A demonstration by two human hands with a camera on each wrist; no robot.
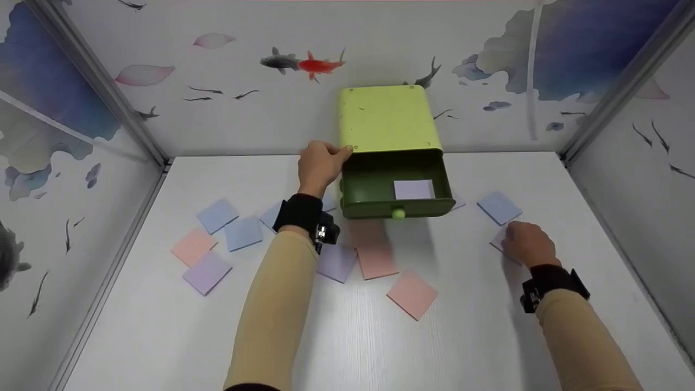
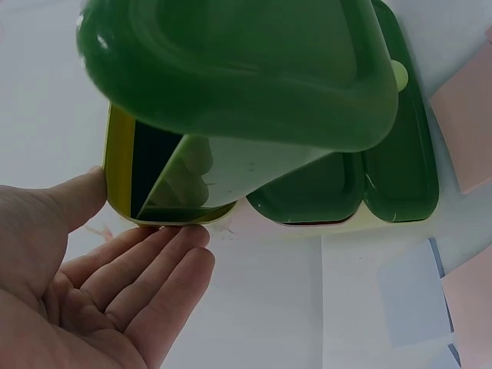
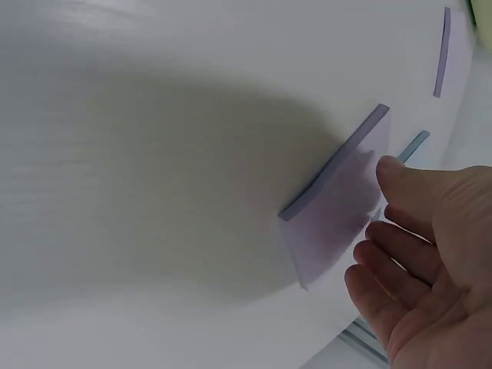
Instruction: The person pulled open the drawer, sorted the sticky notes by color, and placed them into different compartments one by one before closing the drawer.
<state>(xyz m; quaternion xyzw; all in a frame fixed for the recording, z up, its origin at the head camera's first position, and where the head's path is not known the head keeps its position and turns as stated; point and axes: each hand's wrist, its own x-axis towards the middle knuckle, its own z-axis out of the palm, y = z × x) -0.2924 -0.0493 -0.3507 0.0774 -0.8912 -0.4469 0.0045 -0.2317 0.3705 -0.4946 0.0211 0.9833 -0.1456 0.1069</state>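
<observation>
A small green drawer cabinet with a light green top stands at the back. Its top drawer is pulled out, with a purple sticky note pad inside. My left hand grips the cabinet's front left corner, thumb at the top edge and fingers against the side. In the left wrist view the lower drawers are closed. My right hand is over another purple sticky note pad on the table. Its fingers are loosely bent at that pad's edge, with a gap between thumb and fingers.
A blue pad lies just beyond my right hand. Pink pads and a purple pad lie in front of the cabinet. To the left are several more, among them a blue one. Printed walls enclose the table.
</observation>
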